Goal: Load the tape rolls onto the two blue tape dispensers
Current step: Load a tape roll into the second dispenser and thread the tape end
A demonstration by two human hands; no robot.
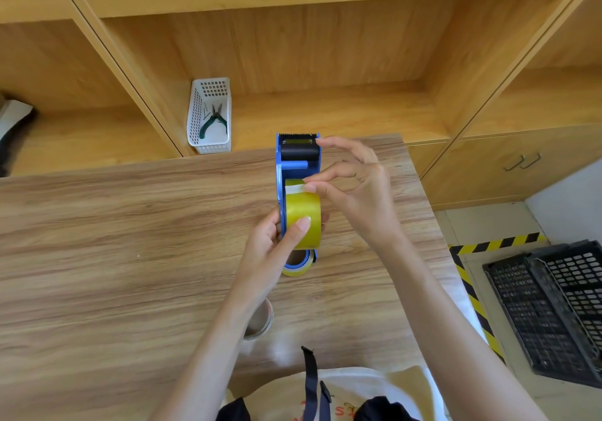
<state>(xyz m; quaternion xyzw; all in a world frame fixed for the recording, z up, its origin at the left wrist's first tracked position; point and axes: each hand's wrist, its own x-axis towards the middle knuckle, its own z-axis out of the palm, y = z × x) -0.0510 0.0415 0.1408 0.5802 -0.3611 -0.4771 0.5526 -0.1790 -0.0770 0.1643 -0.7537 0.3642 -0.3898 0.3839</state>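
A blue tape dispenser (298,156) with a black roller and a toothed blade is held above the wooden table (130,241). A yellowish tape roll (301,212) sits in it. My left hand (277,241) grips the roll and the dispenser's lower part, thumb on the tape. With thumb and forefinger, my right hand (351,183) pinches the white tape end (294,188) at the top of the roll. Another tape roll (298,262) with a blue edge lies on the table just below. A brownish roll (260,319) lies partly hidden under my left forearm.
A white perforated basket (210,116) holding green-handled pliers stands in the shelf behind the table. Wooden shelving and a cabinet with handles (521,161) line the back. Black plastic crates (553,310) sit on the floor at right, beside yellow-black hazard tape.
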